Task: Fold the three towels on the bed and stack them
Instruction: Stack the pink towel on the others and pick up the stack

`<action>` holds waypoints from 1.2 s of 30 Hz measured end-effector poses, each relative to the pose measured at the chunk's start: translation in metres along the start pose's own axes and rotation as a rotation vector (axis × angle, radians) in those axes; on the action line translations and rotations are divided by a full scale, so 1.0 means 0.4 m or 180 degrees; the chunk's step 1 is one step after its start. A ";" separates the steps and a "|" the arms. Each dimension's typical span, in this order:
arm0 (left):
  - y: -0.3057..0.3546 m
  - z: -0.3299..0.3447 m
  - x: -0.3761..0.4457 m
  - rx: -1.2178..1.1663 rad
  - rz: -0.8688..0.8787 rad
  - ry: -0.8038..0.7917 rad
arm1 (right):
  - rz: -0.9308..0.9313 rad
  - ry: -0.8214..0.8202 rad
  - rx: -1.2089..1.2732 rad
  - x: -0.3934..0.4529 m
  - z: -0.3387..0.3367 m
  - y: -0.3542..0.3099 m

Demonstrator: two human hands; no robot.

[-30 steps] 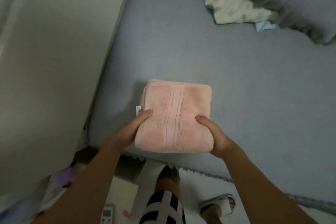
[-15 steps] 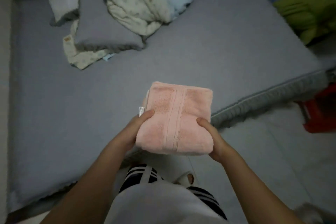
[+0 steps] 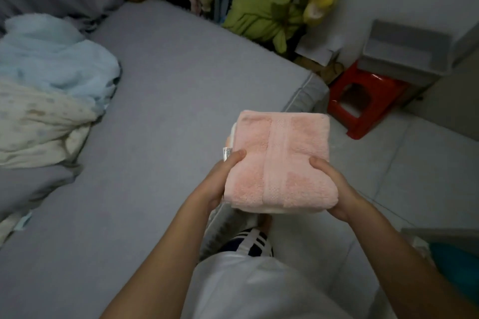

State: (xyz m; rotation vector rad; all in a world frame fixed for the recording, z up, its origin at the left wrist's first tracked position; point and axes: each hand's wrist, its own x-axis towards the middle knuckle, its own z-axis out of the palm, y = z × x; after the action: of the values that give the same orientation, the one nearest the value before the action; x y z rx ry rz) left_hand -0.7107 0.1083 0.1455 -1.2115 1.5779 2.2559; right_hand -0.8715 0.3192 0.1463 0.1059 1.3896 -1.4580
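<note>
The person holds a folded stack (image 3: 280, 166) between both hands, lifted clear of the bed (image 3: 155, 116) and hanging over its near right corner, partly above the floor (image 3: 404, 163). The pink towel is on top; a pale edge shows beneath it at the near and left sides, so at least one more towel lies under it, though how many cannot be told. The left hand (image 3: 220, 184) clasps the stack's left side with its thumb on top beside the small label (image 3: 226, 153), its fingers hidden underneath. The right hand (image 3: 334, 189) mirrors it on the right side, thumb over the top edge. Both hands are closed around the stack. Gripping from opposite sides with support below probably keeps the layers square and stops them sliding apart during carrying.

Compared with half a second ago, the grip and the stack's shape are unchanged, but the view has swung right: the stack then hung over the bed's edge with the pillows and crumpled bedding (image 3: 51, 101) far ahead, while now the bedding sits at the left, and a red stool (image 3: 363, 101) and green clothing (image 3: 261, 5) beyond the bed's far right corner come into view. Judging from this, folding looks done and the stack is being carried off.
</note>
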 end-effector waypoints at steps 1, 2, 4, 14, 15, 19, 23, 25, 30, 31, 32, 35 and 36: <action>0.045 0.036 0.061 0.0070 -0.0004 -0.0055 | -0.0016 0.0069 0.0084 0.025 -0.038 -0.043; 0.090 0.074 0.119 0.0138 -0.0006 -0.0125 | -0.0064 0.0151 0.0157 0.048 -0.076 -0.086; 0.181 0.153 0.224 0.0255 -0.0023 -0.0298 | -0.0181 0.0290 0.0327 0.084 -0.151 -0.174; 0.531 0.577 0.708 0.0737 -0.0282 -0.1169 | -0.0449 0.0693 0.0750 0.267 -0.586 -0.564; 0.560 0.624 0.760 0.0780 -0.0322 -0.1191 | -0.0464 0.0735 0.0785 0.295 -0.637 -0.598; 0.678 0.817 0.945 0.0870 -0.0447 -0.1113 | -0.0331 0.0777 0.0924 0.391 -0.830 -0.747; 0.780 0.993 1.085 0.0992 -0.0554 -0.1029 | -0.0226 0.0851 0.0883 0.454 -1.010 -0.912; 0.836 1.063 1.153 0.1105 -0.0542 -0.0905 | -0.0104 0.0921 0.0893 0.496 -1.090 -0.988; 0.961 1.218 1.336 0.1156 -0.0510 -0.0782 | -0.0090 0.0968 0.0973 0.635 -1.253 -1.150; 0.984 1.242 1.375 0.1181 -0.0539 -0.0767 | -0.0098 0.0979 0.0910 0.666 -1.280 -1.178; 1.002 1.262 1.415 0.1182 -0.0601 -0.0779 | -0.0126 0.0978 0.0849 0.696 -1.306 -1.201; 1.021 1.311 1.559 0.0826 -0.0904 -0.0913 | -0.0276 0.1029 0.0701 0.814 -1.397 -1.262; 1.022 1.323 1.612 0.0712 -0.1035 -0.0882 | -0.0310 0.1061 0.0637 0.859 -1.425 -1.278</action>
State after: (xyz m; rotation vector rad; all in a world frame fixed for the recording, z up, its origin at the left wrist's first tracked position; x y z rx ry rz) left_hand -1.6355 0.1633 0.0788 -0.9668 1.3719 1.8911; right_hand -1.7014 0.4194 0.0739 0.4305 1.5256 -1.7158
